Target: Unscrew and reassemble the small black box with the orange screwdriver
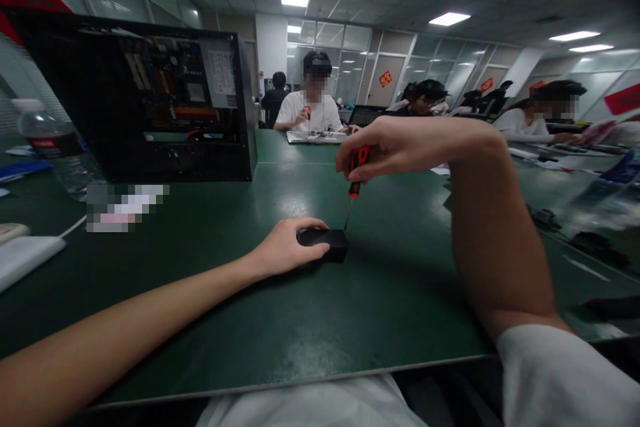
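White sleeve (565,373); right hand (395,147) grips slim screwdriver (354,181) over boxy black block (327,242).

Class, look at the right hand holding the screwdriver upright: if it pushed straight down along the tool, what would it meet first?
The right hand drives the screwdriver tip-down; its tip seems to meet the small black box that the left hand steadies, near its right edge. Depth is unclear; otherwise the green table.
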{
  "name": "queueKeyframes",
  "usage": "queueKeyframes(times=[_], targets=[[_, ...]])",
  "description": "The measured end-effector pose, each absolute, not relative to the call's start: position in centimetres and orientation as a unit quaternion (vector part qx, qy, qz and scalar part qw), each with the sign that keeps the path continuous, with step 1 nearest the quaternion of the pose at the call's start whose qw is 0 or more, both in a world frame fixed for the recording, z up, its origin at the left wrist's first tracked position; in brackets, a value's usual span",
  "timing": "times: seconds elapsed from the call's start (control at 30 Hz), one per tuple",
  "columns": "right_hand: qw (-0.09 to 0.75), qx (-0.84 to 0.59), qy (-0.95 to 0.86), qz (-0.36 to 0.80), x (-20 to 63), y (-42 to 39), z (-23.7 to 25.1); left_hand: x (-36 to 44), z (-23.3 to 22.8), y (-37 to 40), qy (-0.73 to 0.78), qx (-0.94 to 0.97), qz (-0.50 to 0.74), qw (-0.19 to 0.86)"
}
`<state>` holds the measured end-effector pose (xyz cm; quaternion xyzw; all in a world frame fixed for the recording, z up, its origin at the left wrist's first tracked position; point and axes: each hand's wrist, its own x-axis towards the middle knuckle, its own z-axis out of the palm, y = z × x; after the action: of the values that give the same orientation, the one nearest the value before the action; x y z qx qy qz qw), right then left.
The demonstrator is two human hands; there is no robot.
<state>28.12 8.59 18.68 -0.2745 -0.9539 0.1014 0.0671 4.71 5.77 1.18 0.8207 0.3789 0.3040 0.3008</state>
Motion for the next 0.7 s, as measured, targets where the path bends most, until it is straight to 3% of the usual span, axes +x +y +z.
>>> queueKeyframes(times=[0.7], targets=[[0.060,-0.256,-0.957,0.119,27.1,9.0,18.0,4.7,1.2,5.4,0.382,0.820,0.310,0.294]])
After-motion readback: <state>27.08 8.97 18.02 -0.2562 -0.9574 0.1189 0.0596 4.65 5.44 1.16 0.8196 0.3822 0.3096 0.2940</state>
